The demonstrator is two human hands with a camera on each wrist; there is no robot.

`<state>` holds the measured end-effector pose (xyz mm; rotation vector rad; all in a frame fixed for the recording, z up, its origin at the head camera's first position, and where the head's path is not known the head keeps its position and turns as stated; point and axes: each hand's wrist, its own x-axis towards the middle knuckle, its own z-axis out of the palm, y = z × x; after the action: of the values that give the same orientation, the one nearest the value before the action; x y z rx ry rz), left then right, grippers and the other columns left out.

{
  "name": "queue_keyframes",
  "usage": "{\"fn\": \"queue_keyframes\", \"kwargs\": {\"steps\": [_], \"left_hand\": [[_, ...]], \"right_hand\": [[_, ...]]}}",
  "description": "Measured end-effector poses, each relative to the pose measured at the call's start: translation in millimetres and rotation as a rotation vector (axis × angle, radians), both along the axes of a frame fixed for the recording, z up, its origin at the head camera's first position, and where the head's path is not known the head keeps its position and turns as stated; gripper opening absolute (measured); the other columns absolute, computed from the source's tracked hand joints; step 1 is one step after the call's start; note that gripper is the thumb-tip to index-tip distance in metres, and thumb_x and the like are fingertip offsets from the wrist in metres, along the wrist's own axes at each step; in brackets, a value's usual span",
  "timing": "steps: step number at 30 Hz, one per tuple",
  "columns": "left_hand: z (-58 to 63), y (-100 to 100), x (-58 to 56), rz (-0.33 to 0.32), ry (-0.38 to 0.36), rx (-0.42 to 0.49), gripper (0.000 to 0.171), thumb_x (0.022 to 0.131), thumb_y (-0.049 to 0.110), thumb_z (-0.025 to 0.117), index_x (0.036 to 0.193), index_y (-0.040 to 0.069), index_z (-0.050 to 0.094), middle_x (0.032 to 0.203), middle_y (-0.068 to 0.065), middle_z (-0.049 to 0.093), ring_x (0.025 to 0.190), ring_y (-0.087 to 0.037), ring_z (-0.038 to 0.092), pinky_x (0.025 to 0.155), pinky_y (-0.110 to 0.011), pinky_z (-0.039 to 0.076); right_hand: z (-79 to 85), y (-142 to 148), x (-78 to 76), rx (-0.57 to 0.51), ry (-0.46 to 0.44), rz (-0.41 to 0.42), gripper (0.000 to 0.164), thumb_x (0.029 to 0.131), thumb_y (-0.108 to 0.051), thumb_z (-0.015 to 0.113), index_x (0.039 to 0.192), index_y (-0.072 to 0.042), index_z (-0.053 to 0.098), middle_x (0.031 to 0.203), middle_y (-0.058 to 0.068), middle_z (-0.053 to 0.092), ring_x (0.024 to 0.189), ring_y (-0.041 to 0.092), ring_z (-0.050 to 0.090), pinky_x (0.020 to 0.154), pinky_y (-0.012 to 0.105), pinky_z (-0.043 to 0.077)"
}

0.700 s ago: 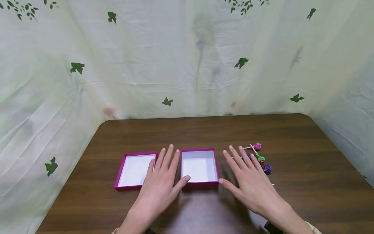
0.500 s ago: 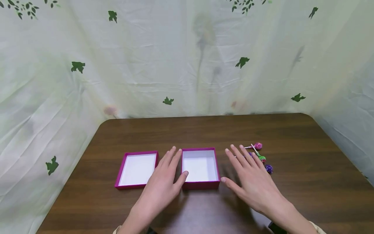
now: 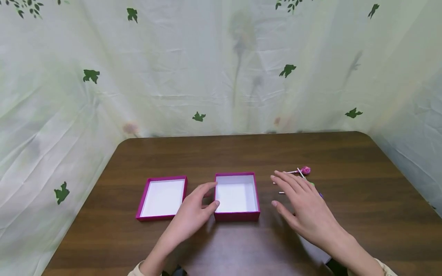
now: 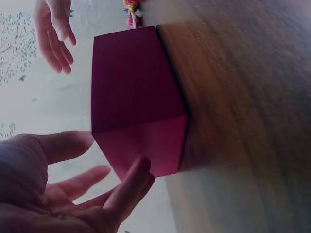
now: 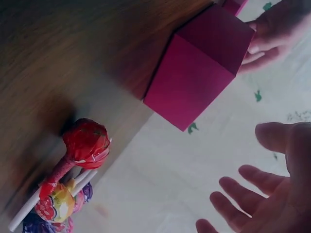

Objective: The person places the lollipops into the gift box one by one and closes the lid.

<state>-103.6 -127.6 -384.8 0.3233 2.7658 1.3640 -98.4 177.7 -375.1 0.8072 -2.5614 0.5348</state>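
Note:
An open-topped magenta box with a white inside sits mid-table in the head view. My left hand is at its left side, fingers loosely bent, with thumb and fingertips at the wall; whether they touch it I cannot tell. Over several lollipops to the right of the box hovers my right hand, its fingers extended and holding nothing. A pink lollipop shows beyond that hand, which hides most of the others. The right wrist view shows a red-wrapped lollipop lying with others.
A shallow magenta lid, white inside up, lies left of the box, partly behind my left hand. The brown wooden table ends at a pale curtain with green leaf shapes.
My left hand has turned and bent its fingers, coming to the box's left wall. My right hand has shifted slightly right, away from the box, over the lollipops.

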Motion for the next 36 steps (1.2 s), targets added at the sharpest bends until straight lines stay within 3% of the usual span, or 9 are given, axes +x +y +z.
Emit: {"fn": "queue_keyframes", "kwargs": {"steps": [6,12,15,19,25,36], "left_hand": [[-7.9,-8,-5.3,-0.029,-0.077,0.051,0.050,0.091,0.016,0.071,0.139,0.017,0.054,0.139,0.001,0.053,0.114,-0.024,0.062,0.092,-0.046,0.049],[-9.0,-10,-9.3,-0.045,-0.152,0.125,0.058,0.088,0.018,0.074,0.141,0.020,0.052,0.142,0.002,0.049,0.117,-0.024,0.060,0.091,-0.045,0.050],[-9.8,-11,-10.7,-0.042,-0.168,0.146,0.059,0.087,0.019,0.076,0.141,0.020,0.052,0.142,-0.001,0.050,0.117,-0.025,0.060,0.091,-0.046,0.049],[-11.2,-12,-12.1,-0.040,-0.178,0.164,0.059,0.086,0.018,0.076,0.141,0.019,0.053,0.142,-0.003,0.050,0.116,-0.026,0.060,0.090,-0.046,0.050],[-9.4,-12,-13.0,-0.049,-0.193,0.180,0.059,0.087,0.018,0.076,0.141,0.019,0.052,0.143,-0.003,0.048,0.117,-0.026,0.060,0.089,-0.046,0.050],[-8.1,-11,-12.1,-0.048,-0.212,0.197,0.059,0.087,0.019,0.076,0.141,0.020,0.052,0.144,-0.004,0.048,0.117,-0.027,0.059,0.089,-0.047,0.050]], "right_hand": [[-1.7,6,-2.3,-0.087,-0.045,0.060,0.052,0.089,-0.016,0.068,0.139,-0.014,0.053,0.144,-0.002,0.049,0.131,0.021,0.045,0.103,0.038,0.035],[-3.3,19,-2.5,-0.166,-0.103,0.062,0.053,0.085,-0.009,0.074,0.135,-0.015,0.056,0.135,-0.002,0.055,0.124,0.015,0.051,0.095,0.016,0.036],[-5.4,26,-2.9,-0.182,-0.126,0.053,0.052,0.083,-0.007,0.077,0.131,-0.014,0.058,0.131,-0.005,0.057,0.121,0.013,0.051,0.098,0.012,0.033],[-8.7,37,-3.8,-0.174,-0.144,0.048,0.053,0.079,-0.005,0.081,0.127,-0.014,0.061,0.127,-0.007,0.059,0.118,0.011,0.052,0.098,0.011,0.031],[-12.1,52,-3.2,-0.137,-0.166,0.069,0.051,0.076,-0.005,0.083,0.121,-0.018,0.064,0.118,-0.012,0.062,0.104,0.009,0.056,0.088,0.011,0.038],[-22.4,68,2.5,-0.119,-0.167,0.116,0.052,0.071,-0.004,0.086,0.114,-0.024,0.066,0.110,-0.009,0.065,0.095,0.010,0.061,0.084,0.013,0.042]]}}
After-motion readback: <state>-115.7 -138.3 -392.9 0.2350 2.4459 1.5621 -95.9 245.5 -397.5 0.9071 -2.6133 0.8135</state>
